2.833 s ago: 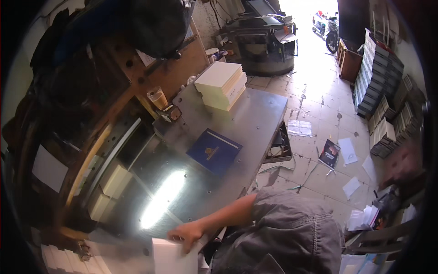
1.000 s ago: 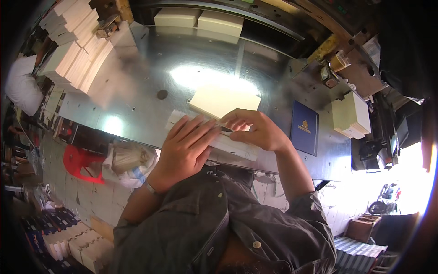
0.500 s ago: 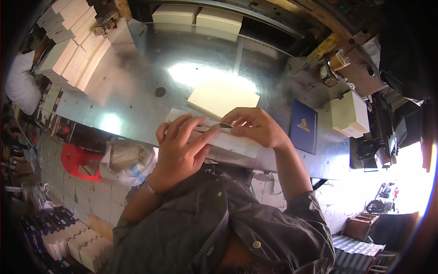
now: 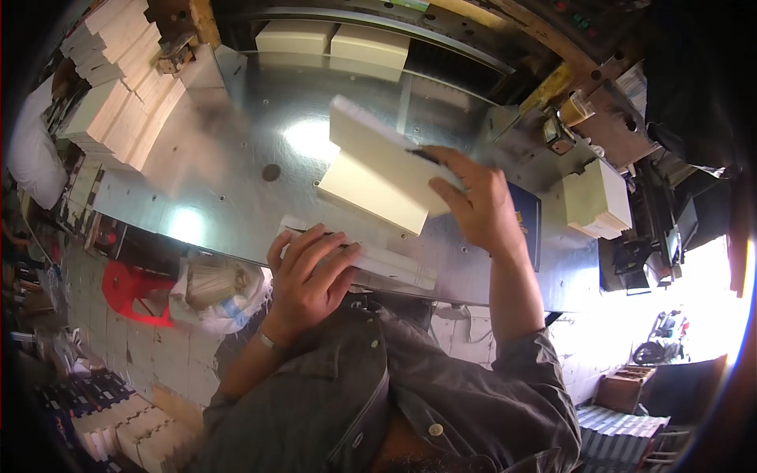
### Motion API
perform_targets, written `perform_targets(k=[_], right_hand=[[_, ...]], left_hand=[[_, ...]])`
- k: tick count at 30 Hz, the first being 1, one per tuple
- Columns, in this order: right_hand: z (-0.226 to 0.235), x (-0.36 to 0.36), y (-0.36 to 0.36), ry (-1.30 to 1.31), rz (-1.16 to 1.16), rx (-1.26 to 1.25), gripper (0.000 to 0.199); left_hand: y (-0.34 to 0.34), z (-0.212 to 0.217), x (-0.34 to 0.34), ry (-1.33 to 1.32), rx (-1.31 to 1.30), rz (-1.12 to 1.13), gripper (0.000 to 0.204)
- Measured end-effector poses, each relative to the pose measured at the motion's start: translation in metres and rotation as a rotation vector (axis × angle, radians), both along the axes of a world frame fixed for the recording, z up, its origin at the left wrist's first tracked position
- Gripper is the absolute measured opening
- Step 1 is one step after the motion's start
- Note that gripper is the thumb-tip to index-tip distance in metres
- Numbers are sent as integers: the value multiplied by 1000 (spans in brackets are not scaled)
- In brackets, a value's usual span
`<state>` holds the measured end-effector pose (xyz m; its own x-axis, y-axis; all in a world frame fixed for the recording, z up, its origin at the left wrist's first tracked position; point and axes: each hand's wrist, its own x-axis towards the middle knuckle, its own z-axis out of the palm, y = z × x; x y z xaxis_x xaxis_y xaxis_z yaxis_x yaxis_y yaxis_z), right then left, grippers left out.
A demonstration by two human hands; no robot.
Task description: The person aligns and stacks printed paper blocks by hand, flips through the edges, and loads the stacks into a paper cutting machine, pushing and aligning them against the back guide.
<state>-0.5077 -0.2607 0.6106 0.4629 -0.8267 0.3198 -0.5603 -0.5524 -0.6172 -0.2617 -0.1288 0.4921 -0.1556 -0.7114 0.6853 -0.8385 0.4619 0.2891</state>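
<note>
- Fingers of the right hand (image 4: pixel 479 199) are closed on the right end of a raised block (image 4: pixel 390 162); its long axis runs away from them, up and to the left.
- That block is tilted above a flat block (image 4: pixel 364 191) on the table (image 4: pixel 213 158); whether the two touch, I can't tell.
- Left hand (image 4: pixel 309 272), farther off, lies with fingers spread over the left end of a white bundle (image 4: pixel 398 268) at the near edge; its thumb's hold is unclear.
- Some dark sliver (image 4: pixel 423 155) by the right fingertips is hard to make out.
- Right hand and forearm partly hide the blue folder (image 4: pixel 530 225).
</note>
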Motion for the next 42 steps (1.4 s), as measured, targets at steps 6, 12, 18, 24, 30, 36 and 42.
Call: perform_targets(k=[6, 12, 18, 24, 30, 36, 42], right_hand=[[-37, 10, 5, 165, 200, -175, 50], [-46, 7, 5, 1, 417, 593, 48], [-45, 17, 14, 139, 320, 247, 45], [-19, 8, -34, -37, 292, 466, 47], [-69, -12, -82, 157, 62, 53, 52], [-56, -9, -6, -17, 476, 415, 69], [-51, 0, 58, 181, 302, 272, 50]], left_hand=[[-1, -3, -1, 49, -32, 24, 33], [-1, 0, -3, 43, -4, 18, 35], [0, -1, -3, 51, 16, 10, 33], [-1, -2, -2, 43, -2, -8, 34], [-3, 6, -4, 0, -4, -22, 39], [-4, 5, 2, -39, 40, -21, 41], [-12, 2, 5, -92, 33, -42, 40]])
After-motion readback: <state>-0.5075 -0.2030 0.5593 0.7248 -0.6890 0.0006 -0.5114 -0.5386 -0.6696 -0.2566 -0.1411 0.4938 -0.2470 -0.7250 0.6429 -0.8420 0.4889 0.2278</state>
